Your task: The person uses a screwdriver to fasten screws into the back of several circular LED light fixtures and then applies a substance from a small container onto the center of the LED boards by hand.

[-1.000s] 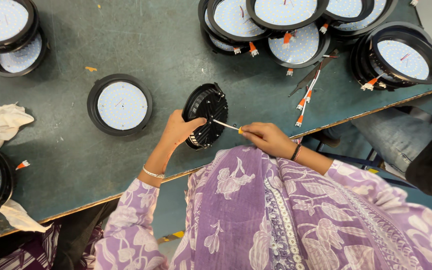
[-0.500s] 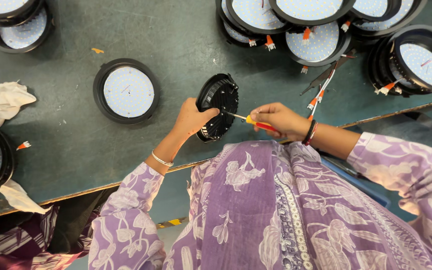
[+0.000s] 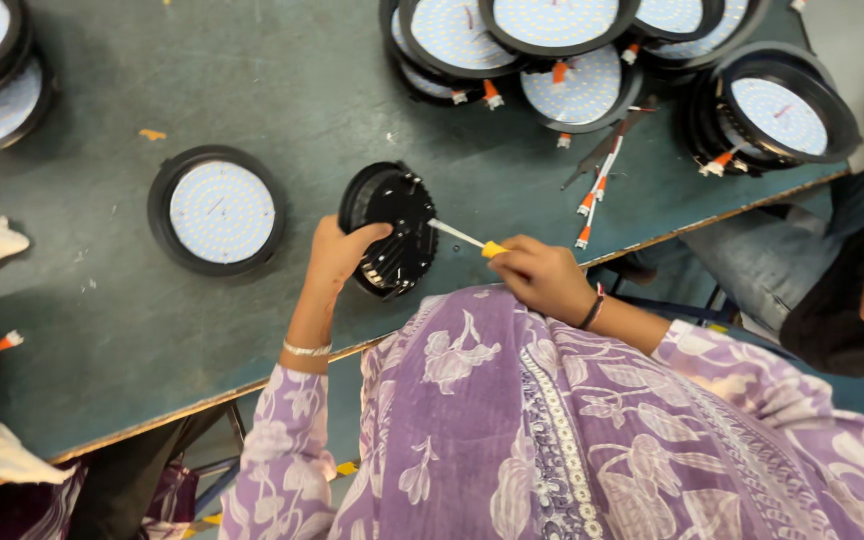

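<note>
On the green table (image 3: 252, 80), left hand (image 3: 337, 250) grips the black lamp housing (image 3: 392, 225).

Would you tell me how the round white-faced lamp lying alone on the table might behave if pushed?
The lamp lies flat on the table, so it would likely slide, not roll. Its thick black rim suggests it is stiff and fairly heavy. The white face may scratch.

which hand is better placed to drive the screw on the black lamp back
Right. The right hand grips the screwdriver, its tip on the black lamp housing. The left hand steadies that housing.
</note>
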